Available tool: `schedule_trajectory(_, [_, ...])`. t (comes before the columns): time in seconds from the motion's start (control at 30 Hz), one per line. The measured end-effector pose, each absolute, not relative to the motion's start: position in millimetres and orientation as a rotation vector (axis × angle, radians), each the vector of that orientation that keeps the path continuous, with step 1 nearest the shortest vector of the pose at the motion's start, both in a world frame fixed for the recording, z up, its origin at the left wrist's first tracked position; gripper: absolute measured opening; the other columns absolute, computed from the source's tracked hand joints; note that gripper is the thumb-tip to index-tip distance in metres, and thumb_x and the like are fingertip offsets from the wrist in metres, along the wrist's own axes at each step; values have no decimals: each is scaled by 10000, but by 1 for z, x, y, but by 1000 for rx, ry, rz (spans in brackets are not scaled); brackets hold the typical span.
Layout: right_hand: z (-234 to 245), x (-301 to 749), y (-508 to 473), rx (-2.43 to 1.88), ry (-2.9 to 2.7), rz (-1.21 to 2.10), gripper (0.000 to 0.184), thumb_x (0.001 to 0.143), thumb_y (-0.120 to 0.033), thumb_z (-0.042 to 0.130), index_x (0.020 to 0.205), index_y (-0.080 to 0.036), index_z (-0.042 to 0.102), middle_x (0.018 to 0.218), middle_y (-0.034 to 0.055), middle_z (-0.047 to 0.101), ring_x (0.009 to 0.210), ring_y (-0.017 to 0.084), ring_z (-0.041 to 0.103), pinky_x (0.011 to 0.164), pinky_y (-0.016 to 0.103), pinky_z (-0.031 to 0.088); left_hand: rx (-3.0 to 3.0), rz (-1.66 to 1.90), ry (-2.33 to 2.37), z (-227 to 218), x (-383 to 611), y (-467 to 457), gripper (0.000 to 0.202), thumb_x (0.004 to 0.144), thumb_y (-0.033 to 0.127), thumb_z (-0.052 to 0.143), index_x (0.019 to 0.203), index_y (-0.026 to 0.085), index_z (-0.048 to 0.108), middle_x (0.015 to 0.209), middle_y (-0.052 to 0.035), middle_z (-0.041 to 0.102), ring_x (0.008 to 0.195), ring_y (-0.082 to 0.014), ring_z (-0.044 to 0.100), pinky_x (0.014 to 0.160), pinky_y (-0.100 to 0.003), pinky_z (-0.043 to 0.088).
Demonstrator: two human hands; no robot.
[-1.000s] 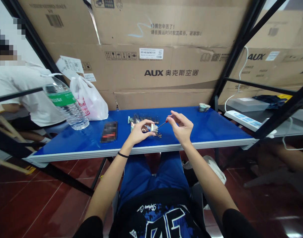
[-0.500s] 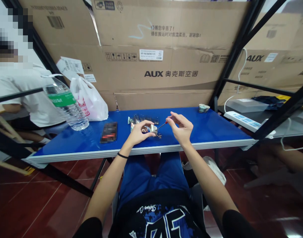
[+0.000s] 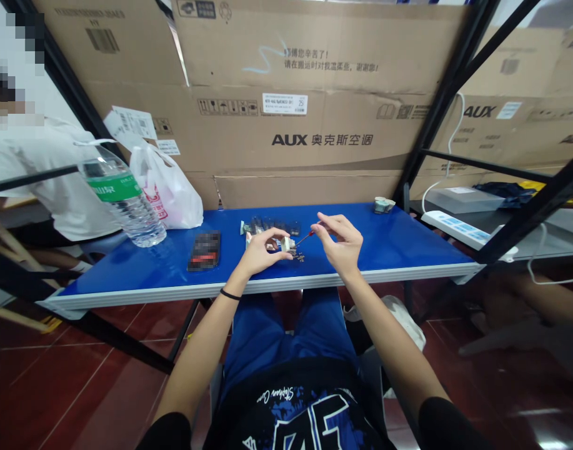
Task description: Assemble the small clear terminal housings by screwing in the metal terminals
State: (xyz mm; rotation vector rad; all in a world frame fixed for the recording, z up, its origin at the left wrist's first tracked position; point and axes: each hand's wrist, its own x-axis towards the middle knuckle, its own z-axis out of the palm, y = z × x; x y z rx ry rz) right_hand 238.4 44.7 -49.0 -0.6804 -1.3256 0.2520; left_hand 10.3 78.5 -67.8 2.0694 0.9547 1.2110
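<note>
My left hand (image 3: 262,251) pinches a small white electrical part (image 3: 286,244) over the blue tabletop. My right hand (image 3: 341,241) holds a slim red-handled screwdriver (image 3: 309,236) between thumb and fingers, its thin shaft pointing at the white part. The tip sits very close to the part, but the contact is too small to tell. Just below it lie several tiny metal screws (image 3: 299,257). Behind my left hand is a row of small dark components (image 3: 267,226).
On the blue table (image 3: 361,247) lie a phone (image 3: 204,250), a water bottle (image 3: 124,199), a white plastic bag (image 3: 167,194) and a small grey-green item (image 3: 384,205). Cardboard boxes stand behind. A person in a white shirt (image 3: 42,175) sits left; a power strip (image 3: 450,226) lies right.
My right hand and the screwdriver have shifted slightly left, bringing the tip nearer the white part. My left hand stays nearly still, and the view has drifted slightly.
</note>
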Motion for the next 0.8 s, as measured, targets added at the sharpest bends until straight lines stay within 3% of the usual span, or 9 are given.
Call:
schedule_trajectory(0.17, [-49,237,45,-677,-1321,282,257,892,-381,826,1134,-297,850,931,37,837,785,212,795,768,411,703,2030,1220,960,-67,10,78,517,655,402,988,1074,203,759,1070,-56,758,710,-134,584,719,-294,524])
schedule_trajectory(0.3, [-51,237,46,-670,-1308,335,289,888,-389,825,1145,-258,846,984,49,854,820,225,825,808,419,720,2016,1210,962,-68,10,78,506,664,394,975,1076,201,753,1068,-57,754,759,-156,624,752,-307,537])
schedule_trajectory(0.57, [-55,234,45,-544,-1439,459,371,1018,-374,675,1375,-309,748,1245,60,817,1119,249,808,997,467,693,2037,1203,945,-70,9,80,512,699,411,946,1133,208,766,1053,-65,760,879,-214,691,821,-346,569])
schedule_trajectory(0.63, [-53,235,46,-571,-1462,443,382,982,-395,727,1357,-326,760,1331,70,774,1145,246,791,980,440,691,2048,1197,943,-70,10,79,508,703,407,944,1138,209,771,1072,-70,766,907,-223,699,828,-348,573])
schedule_trajectory(0.8, [-49,238,50,-618,-1341,352,271,861,-343,863,1132,-332,853,962,24,781,797,169,764,774,365,688,2031,1195,952,-68,10,78,497,703,395,939,1132,209,769,1099,-75,767,904,-219,697,812,-338,573])
